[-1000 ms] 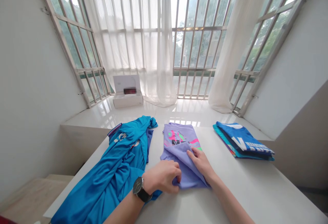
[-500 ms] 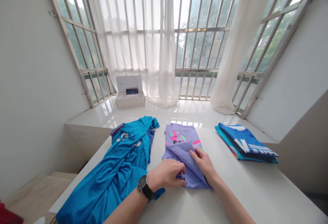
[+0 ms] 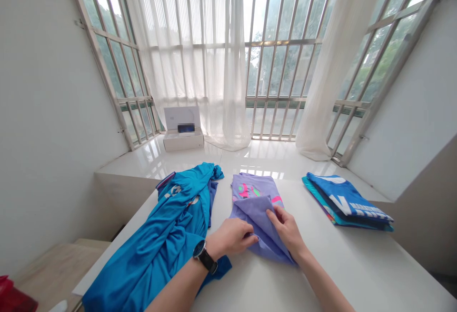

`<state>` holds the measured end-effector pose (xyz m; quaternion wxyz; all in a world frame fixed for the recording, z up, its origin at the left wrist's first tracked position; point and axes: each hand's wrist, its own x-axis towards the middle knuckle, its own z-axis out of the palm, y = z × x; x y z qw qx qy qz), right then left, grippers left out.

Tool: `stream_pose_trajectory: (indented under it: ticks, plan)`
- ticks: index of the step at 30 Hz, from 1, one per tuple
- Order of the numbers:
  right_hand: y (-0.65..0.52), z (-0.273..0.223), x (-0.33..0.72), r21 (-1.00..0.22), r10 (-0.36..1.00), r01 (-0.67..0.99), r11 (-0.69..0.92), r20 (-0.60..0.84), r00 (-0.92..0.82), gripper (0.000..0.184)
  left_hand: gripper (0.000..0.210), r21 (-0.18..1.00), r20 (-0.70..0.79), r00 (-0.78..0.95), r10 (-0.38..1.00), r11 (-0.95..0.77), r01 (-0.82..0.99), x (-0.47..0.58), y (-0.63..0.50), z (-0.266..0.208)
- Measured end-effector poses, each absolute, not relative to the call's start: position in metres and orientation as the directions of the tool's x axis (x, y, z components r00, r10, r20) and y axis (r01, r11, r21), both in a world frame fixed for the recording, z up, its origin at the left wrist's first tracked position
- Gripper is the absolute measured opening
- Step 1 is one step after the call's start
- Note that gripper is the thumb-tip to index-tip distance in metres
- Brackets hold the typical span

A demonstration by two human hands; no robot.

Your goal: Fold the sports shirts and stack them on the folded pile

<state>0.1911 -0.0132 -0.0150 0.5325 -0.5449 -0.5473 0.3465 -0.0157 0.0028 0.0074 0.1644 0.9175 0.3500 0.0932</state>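
A light purple T-shirt (image 3: 254,216) lies partly folded on the white table in front of me, a pink and green print showing on its far half. Its near part is turned up over the print in a loose, creased flap. My left hand (image 3: 230,236), with a black-strapped watch on the wrist, is closed with curled fingers on the shirt's near left edge. On the right side, my right hand (image 3: 287,230) grips the flap's edge between thumb and fingers. Cloth hides some of the right fingertips.
A rumpled blue shirt (image 3: 171,231) spreads along the table's left side. Folded shirts (image 3: 352,205) are stacked at the right. An open white box (image 3: 183,141) stands on the window ledge, before white curtains (image 3: 228,88). Something red (image 3: 16,295) shows at lower left.
My left hand has shifted slightly away from me, and the shirt's near left edge has moved with it. My right hand keeps nearly the same place on the flap.
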Motion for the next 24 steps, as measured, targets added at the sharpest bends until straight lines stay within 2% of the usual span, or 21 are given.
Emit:
stream_pose_trajectory:
  ticks: [6,9,11,16,19,21,22,24]
  plan:
    - [-0.018,-0.016,0.187,-0.932,0.957,0.307,0.19,0.246,0.152,0.039,0.026,0.369,0.055,0.657,0.752,-0.626,0.687,-0.016,0.006,0.005]
    - [-0.022,-0.017,0.182,-0.911,0.962,0.352,0.214,0.26,0.088,0.038,0.017,0.388,0.029,0.627,0.778,-0.587,0.711,-0.017,0.006,0.007]
    - [-0.025,-0.017,0.179,-0.886,0.962,0.394,0.244,0.271,0.014,0.037,0.019,0.387,0.01,0.602,0.799,-0.558,0.734,-0.018,0.006,0.008]
    - [-0.036,-0.011,0.17,-0.848,0.949,0.444,0.291,0.198,-0.243,0.031,0.04,0.416,0.025,0.522,0.853,-0.484,0.77,-0.024,0.009,0.009]
    - [-0.043,-0.003,0.167,-0.839,0.914,0.453,0.302,0.121,-0.386,0.026,0.067,0.448,0.031,0.505,0.863,-0.463,0.764,-0.033,0.013,0.011]
    - [-0.045,0.001,0.167,-0.832,0.904,0.465,0.303,0.096,-0.417,0.025,0.086,0.454,0.077,0.544,0.835,-0.516,0.727,-0.04,0.016,0.013]
    - [-0.046,0.003,0.167,-0.83,0.902,0.47,0.3,0.086,-0.424,0.025,0.089,0.452,0.11,0.584,0.804,-0.564,0.691,-0.043,0.018,0.015]
    - [-0.047,0.005,0.168,-0.836,0.899,0.467,0.288,0.068,-0.433,0.026,0.073,0.447,0.152,0.684,0.714,-0.666,0.597,-0.049,0.021,0.017]
